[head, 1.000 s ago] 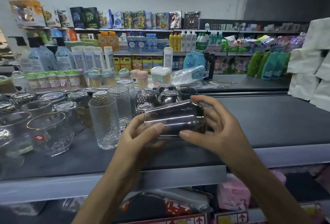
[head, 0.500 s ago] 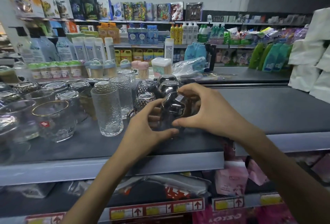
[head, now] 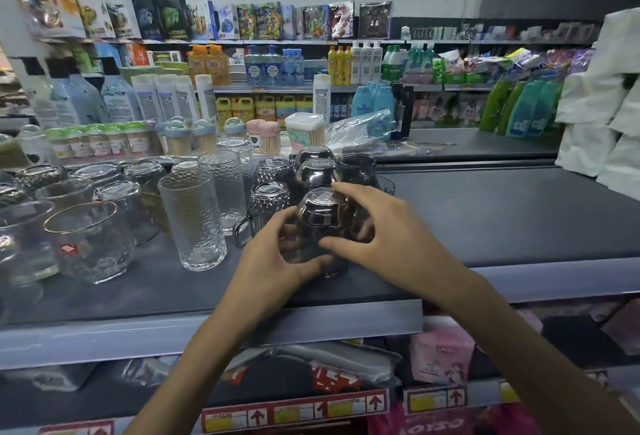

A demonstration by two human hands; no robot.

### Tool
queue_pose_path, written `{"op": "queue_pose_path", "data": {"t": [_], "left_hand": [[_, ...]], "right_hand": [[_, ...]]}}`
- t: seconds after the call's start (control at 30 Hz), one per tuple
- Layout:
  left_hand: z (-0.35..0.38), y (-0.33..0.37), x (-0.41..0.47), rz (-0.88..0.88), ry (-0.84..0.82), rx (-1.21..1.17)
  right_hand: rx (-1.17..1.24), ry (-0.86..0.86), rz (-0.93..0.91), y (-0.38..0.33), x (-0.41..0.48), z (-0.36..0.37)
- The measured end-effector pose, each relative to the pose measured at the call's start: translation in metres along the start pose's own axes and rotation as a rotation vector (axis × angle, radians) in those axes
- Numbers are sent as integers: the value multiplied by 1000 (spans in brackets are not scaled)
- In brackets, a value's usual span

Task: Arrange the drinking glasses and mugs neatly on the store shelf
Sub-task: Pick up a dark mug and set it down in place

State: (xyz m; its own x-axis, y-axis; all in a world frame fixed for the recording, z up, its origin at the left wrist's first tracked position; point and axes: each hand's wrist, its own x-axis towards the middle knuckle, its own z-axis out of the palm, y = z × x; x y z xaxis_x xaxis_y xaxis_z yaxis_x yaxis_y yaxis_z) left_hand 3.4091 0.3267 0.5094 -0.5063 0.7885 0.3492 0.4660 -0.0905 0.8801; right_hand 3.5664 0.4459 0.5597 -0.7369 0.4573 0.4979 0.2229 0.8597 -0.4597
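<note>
Smoky glass (head: 322, 216) stands mouth-down near the shelf (head: 485, 213) front, in line with matching glasses (head: 317, 173) behind, apparently for a straight row. Left hand (head: 277, 254) and right hand (head: 377, 240) each keep a curled grip on its sides.

Black up-arrows on red shelf-edge labels (head: 294, 412)

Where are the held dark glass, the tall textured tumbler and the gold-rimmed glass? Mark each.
dark glass (head: 319, 217): head view, side wall.
tall textured tumbler (head: 192, 223): head view, middle of wall.
gold-rimmed glass (head: 97, 254): head view, front wall.
</note>
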Motion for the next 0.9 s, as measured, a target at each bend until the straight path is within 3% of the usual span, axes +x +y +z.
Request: {"op": "queue_pose_path", "data": {"t": [0.1,0.2,0.37,0.6,0.9], "left_hand": [[0,4,-5,37,90,129],[7,17,-11,78,182,242],[23,23,-6,90,272,367],[29,19,7,44,329,351],[39,16,10,57,414,338]], "right_hand": [[45,141,52,9,-9,-17],[-64,223,134,26,-9,-35],[-134,61,288,38,-2,-26],[-238,-33,292,44,8,-19],[-257,-34,273,49,12,-15]]}}
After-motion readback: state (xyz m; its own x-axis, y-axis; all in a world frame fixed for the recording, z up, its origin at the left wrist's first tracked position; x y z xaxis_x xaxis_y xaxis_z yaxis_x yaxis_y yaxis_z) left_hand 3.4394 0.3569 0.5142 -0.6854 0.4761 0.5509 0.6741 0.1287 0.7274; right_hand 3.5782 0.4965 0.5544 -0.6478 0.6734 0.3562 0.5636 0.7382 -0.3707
